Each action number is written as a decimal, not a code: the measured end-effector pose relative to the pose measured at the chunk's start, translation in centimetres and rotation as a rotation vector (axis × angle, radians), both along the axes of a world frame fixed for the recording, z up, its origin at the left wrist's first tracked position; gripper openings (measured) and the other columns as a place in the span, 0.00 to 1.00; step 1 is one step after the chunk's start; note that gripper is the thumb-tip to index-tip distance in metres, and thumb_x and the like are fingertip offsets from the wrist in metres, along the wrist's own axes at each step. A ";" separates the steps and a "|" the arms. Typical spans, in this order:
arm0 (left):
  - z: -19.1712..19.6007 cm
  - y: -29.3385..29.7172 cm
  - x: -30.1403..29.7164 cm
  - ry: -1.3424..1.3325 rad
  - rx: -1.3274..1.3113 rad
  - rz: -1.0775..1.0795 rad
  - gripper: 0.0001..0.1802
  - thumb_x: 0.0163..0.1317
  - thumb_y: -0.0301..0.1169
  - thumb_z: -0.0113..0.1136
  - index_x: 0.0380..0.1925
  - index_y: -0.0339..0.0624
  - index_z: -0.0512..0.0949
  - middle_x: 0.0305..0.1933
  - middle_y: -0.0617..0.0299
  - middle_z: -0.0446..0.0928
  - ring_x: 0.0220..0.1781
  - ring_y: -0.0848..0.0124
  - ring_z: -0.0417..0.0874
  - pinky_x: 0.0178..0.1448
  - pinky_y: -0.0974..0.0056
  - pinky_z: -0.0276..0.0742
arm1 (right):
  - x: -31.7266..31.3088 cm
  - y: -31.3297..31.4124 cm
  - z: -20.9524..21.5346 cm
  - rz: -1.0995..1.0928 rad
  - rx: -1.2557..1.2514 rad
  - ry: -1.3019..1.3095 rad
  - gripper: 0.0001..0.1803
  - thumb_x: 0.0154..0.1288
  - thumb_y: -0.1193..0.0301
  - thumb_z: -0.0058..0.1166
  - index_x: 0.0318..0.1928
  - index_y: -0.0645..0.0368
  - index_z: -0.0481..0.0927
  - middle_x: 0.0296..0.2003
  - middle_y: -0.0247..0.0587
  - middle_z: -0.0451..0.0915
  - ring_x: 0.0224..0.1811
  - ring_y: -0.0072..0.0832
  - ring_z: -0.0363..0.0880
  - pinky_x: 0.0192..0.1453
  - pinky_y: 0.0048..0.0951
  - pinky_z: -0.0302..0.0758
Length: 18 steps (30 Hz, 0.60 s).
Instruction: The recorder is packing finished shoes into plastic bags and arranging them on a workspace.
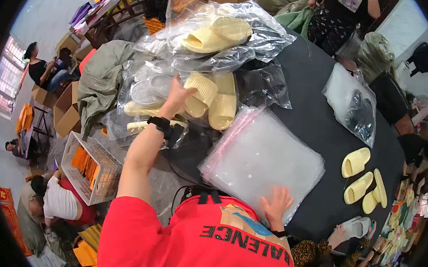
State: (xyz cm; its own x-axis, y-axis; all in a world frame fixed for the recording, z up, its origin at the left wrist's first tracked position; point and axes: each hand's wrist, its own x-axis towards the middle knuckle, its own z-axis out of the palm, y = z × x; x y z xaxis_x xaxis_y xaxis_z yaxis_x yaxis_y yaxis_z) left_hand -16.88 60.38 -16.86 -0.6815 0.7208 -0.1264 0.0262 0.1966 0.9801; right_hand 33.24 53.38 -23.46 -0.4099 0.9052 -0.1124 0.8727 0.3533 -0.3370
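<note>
My left hand (176, 98), a dark watch on its wrist, reaches to the pile at the far side of the table. Its thumb lies over the edge of a pale yellow slipper (200, 93), and the fingers are closed at that side of it. Another yellow slipper (222, 104) lies just right of it. Beside the fingers, a grey-white slipper (150, 89) shows through clear plastic. My right hand (277, 205) rests flat, fingers spread, on the near right corner of a stack of clear plastic bags (267, 154) with a pink edge strip.
A bagged yellow slipper (216, 34) tops the far pile. Loose yellow slippers (358, 188) and a clear bag with dark contents (352, 103) lie on the black table (307, 75) to the right. A white crate (97, 175) stands left. At the near right, another person's hand (336, 237) holds a pale slipper.
</note>
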 end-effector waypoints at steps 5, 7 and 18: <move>3.8 0.4 1.2 -0.213 -0.100 0.079 0.50 0.41 0.26 0.65 0.62 0.37 0.44 0.48 0.47 0.67 0.40 0.63 0.76 0.34 0.62 0.76 | -0.2 0.7 -0.2 -0.024 -0.023 0.041 0.32 0.49 0.51 0.55 0.54 0.50 0.69 0.59 0.44 0.59 0.66 0.42 0.48 0.64 0.60 0.34; 3.8 -0.4 0.2 -0.406 0.148 0.097 0.51 0.42 0.26 0.64 0.63 0.42 0.41 0.47 0.48 0.68 0.35 0.64 0.77 0.28 0.62 0.75 | -0.3 0.8 0.2 -0.035 -0.077 0.065 0.31 0.49 0.51 0.56 0.54 0.49 0.70 0.59 0.42 0.60 0.66 0.41 0.48 0.64 0.61 0.34; 8.0 -7.8 16.4 -0.804 -0.067 -0.426 0.36 0.62 0.29 0.42 0.66 0.55 0.37 0.49 0.51 0.71 0.39 0.61 0.80 0.45 0.57 0.76 | -0.4 3.1 0.1 -0.130 -0.298 0.433 0.27 0.54 0.55 0.53 0.52 0.55 0.70 0.52 0.43 0.68 0.60 0.36 0.61 0.66 0.42 0.49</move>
